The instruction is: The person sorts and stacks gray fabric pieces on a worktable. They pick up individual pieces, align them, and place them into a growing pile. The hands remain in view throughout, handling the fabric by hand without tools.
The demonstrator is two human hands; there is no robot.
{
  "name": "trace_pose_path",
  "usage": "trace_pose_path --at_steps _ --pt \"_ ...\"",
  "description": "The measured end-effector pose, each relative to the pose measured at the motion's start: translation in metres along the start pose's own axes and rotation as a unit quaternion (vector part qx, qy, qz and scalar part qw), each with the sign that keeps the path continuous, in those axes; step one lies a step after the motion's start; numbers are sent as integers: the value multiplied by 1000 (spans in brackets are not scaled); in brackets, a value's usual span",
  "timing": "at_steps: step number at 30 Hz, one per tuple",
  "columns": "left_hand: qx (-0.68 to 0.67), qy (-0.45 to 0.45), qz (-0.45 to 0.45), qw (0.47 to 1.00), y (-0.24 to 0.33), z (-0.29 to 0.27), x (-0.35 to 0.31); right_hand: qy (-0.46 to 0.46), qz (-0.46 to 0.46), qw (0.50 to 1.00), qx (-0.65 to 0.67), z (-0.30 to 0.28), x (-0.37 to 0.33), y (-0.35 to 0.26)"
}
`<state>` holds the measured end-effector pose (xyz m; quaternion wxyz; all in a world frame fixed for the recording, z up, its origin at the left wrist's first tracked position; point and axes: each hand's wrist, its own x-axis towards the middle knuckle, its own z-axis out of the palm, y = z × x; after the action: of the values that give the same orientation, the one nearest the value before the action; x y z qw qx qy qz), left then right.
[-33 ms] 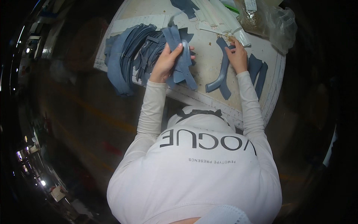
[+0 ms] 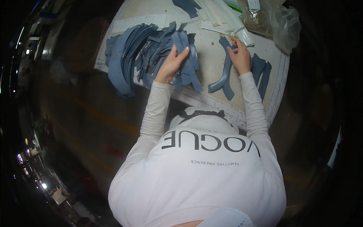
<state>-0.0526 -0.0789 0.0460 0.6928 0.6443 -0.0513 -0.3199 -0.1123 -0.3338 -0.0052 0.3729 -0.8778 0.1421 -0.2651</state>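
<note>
Denim pieces [image 2: 151, 53], hands unmoved, nothing shifted

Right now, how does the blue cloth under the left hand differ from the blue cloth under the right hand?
The big pile under the left hand holds many overlapping pieces, fanned out and hanging over the table edge. The curved strip under the right hand lies flat and nearly alone, well inside the table. Both are the same blue-grey fabric.

A fanned heap of curved blue fabric pieces [image 2: 151, 53] lies on the worktable [image 2: 211, 45], overhanging its near edge. Right of the heap, one long curved blue strip [image 2: 225, 72] lies flat, apart from it.
</note>
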Motion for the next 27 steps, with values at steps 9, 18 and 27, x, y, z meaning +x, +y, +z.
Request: trace_pose_path --at_steps 9,18,27 --pt "263 211 164 927 -87 -20 -7 -29 29 998 43 14 -41 -21" --pt "513 159 256 804 -86 10 2 -234 -12 967 -97 61 -68 -40" --pt "516 150 228 812 -81 5 4 -128 -7 988 -82 56 -43 -22"
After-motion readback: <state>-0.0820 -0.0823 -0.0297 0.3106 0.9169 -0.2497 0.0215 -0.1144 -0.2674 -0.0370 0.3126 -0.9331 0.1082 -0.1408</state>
